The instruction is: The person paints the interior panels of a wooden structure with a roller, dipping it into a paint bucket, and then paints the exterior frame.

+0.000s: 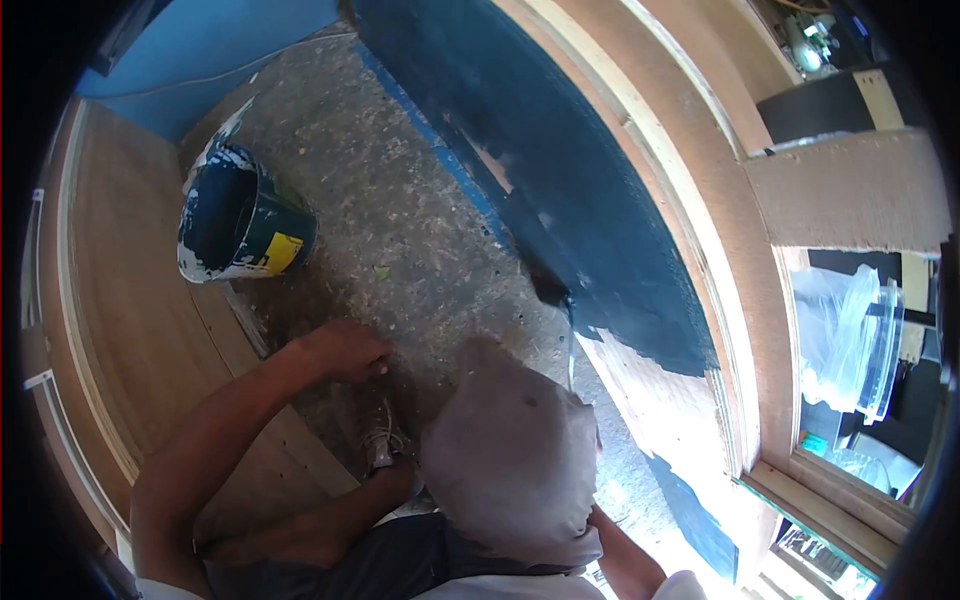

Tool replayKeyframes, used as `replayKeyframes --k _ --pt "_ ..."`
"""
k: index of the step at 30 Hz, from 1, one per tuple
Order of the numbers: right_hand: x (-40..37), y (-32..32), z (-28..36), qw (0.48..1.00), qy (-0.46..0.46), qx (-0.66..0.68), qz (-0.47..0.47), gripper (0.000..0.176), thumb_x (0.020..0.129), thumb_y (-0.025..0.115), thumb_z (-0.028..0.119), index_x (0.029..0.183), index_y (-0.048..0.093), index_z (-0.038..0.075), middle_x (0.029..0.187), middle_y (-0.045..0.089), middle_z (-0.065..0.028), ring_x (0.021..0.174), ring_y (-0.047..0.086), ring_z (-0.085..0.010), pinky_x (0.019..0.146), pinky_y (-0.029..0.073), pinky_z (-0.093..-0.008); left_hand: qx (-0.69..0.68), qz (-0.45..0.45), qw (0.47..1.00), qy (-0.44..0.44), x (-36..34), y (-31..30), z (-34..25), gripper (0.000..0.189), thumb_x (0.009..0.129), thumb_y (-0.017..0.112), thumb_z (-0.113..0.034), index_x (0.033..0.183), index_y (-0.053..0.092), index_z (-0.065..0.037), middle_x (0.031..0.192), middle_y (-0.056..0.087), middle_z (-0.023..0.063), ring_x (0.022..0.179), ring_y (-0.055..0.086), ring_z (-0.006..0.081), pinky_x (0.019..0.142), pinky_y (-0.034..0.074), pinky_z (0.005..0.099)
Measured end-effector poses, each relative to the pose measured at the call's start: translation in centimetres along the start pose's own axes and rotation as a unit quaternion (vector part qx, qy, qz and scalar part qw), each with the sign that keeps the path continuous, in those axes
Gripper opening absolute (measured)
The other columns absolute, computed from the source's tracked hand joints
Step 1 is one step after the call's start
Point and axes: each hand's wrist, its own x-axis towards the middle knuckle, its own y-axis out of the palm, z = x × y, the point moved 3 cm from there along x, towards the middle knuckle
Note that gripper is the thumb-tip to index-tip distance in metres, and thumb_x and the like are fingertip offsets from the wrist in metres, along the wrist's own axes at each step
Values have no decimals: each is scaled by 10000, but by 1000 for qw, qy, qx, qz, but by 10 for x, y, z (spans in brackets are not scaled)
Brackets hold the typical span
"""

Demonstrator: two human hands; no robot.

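Note:
My left hand (350, 350) hangs over the floor above a laced shoe (380, 440), fingers curled in, and I see nothing in it. A grey cap (510, 460) fills the lower middle and covers my right hand; only part of the right arm (630, 560) shows beside it. Beyond the cap, what looks like a paintbrush (570, 305) touches the lower edge of a wooden panel (590, 220) coated in dark blue paint. Its thin handle runs back toward the cap, so what grips it is hidden. Bare pale wood shows below the painted part.
A paint-smeared dark bucket (285, 225) with a yellow label stands at the left on the speckled concrete floor (370, 190). A plywood panel (130, 240) borders the left side. Wooden framing (850, 190) rises at the right, with clear plastic (840, 330) behind it.

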Motion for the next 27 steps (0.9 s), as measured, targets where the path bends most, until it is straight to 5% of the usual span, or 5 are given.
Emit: replayKeyframes --k 6,12,17,18,27 --pt "21 19 16 1000 -3 17 21 572 863 681 -13 1403 617 162 868 591 -103 763 624 -230 702 507 -370 -16 11 999 -32 -6 -10 -5 332 989 560 -371 1211 643 -139 1075 706 173 1044 670 379 906 519 516" --pt "-29 -28 -17 999 15 -52 -7 502 870 659 -22 1364 627 63 844 605 -132 701 632 -282 659 520 -395 -12 12 1000 -16 -4 -2 -2 332 993 559 -387 1191 651 -137 1079 704 174 1044 666 388 908 515 517" --pt "0 8 -20 994 -80 -56 -50 551 851 690 -22 1367 645 165 853 603 -100 735 644 -251 670 517 -390 -10 4 1000 -12 -1 1 -4 345 994 560 -405 1167 653 -121 1084 705 170 1055 664 387 913 515 519" --pt "14 16 -11 1000 -4 -3 -6 539 864 688 10 1363 652 211 866 607 -84 748 650 -238 678 518 -388 -8 2 1000 -14 -2 1 -5 349 994 560 -407 1165 654 -117 1089 704 169 1060 663 385 917 515 519" --pt "106 94 93 996 -76 34 -7 483 887 665 102 1357 648 210 918 637 -115 793 669 -310 694 519 -449 -10 1 1000 -25 0 3 0 350 992 554 -391 1154 658 -99 1104 694 185 1079 657 384 929 517 515"
